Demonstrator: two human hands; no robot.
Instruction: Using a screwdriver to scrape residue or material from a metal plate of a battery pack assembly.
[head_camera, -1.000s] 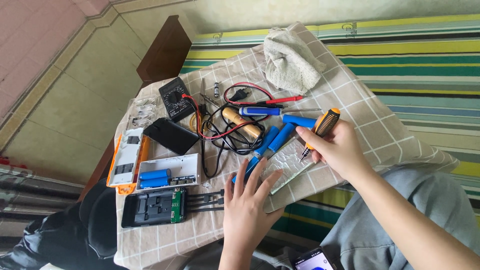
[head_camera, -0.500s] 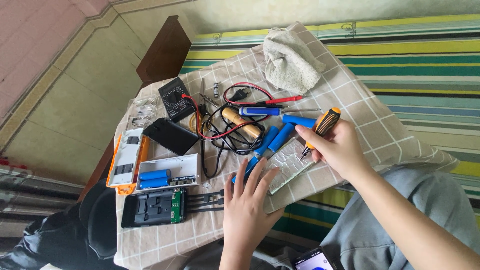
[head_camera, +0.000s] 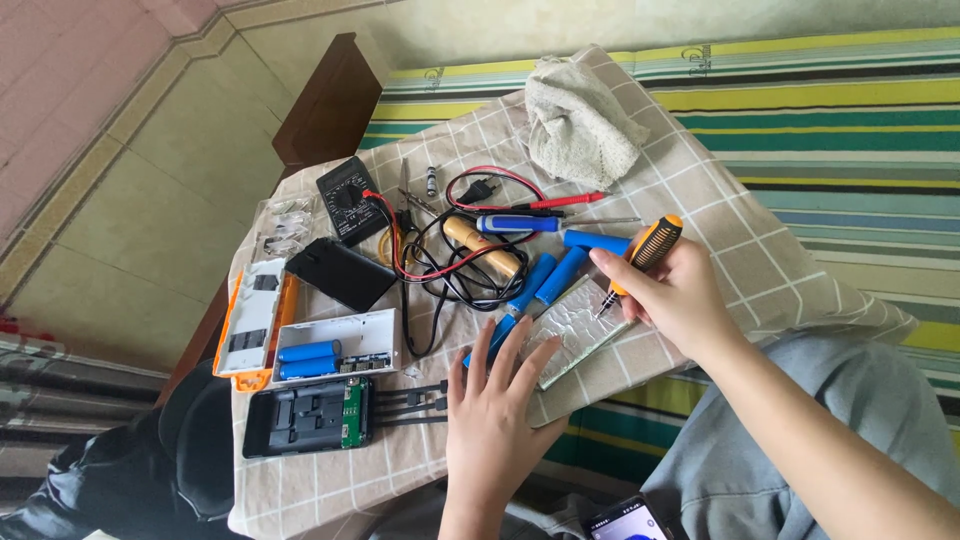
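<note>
Two hands were busy over that checked cloth (head_camera: 700, 215) on the table. Your right hand (head_camera: 672, 292) was closed around an orange-and-black screwdriver (head_camera: 645, 252), tip angled down at the silvery foil-wrapped flat pack (head_camera: 580, 328) lying near the table's front edge. Your left hand (head_camera: 497, 408) lay open and flat, fingers (head_camera: 478, 348) spread, gripping nothing, just pressing on the near end of that pack and touching a blue cylindrical cell (head_camera: 490, 338) beside it. More blue cells (head_camera: 548, 280) sat just behind the pack, next to a wooden-handled tool (head_camera: 482, 248) tangled in red and black leads (head_camera: 430, 262). Further left you had a white case (head_camera: 335, 348) with two blue cells in it, a black battery holder (head_camera: 305, 415) with a green board, an orange-edged tray (head_camera: 255, 320), a black box (head_camera: 340, 272) and a black multimeter (head_camera: 345, 198). A crumpled grey rag (head_camera: 578, 122) sat at the far end.
</note>
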